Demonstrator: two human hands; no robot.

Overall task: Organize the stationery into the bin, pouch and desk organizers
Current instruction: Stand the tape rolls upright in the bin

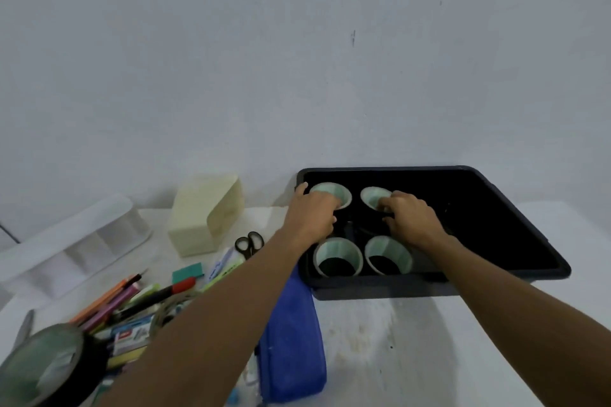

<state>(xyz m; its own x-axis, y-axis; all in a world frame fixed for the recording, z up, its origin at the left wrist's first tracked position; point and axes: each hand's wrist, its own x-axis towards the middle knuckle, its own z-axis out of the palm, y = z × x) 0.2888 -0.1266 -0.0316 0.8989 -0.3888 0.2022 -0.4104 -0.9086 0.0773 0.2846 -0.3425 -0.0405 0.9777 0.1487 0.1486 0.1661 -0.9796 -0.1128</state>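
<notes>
Clearly both hands are down inside the black bin (pixel 515 269), each on one of the two far tape rolls — four rolls with pale green cores sit there in a square. Done well, the step means seating each roll flat on the bin floor, snug beside its neighbour, so the wide bare part of the bin to the right of the grips stays free for more stationery.

Well to the left of the grips, on the desk (pixel 380 340), lie another tape roll (pixel 43 363) with a dark outer wrap, a heap of pens and markers (pixel 132 294), a white organizer (pixel 76 241) and a cream organizer (pixel 205 215). Nearer the left grip are scissors (pixel 249 243) and the blue pouch (pixel 291 340), which lies under the left forearm.

The left hand (pixel 310 215) is curled over the far-left roll (pixel 335 193), fingers bent round its near rim, thumb by the bin's corner; it looks to be grasping it, loosely rather than clenched. The right hand (pixel 413 216) has fingertips hooked into the far-right roll (pixel 372 196) — touching it, though whether it truly grips or only steadies I cannot tell. Just below the grips stand the near-left roll (pixel 337 258) and near-right roll (pixel 388 256), untouched.
</notes>
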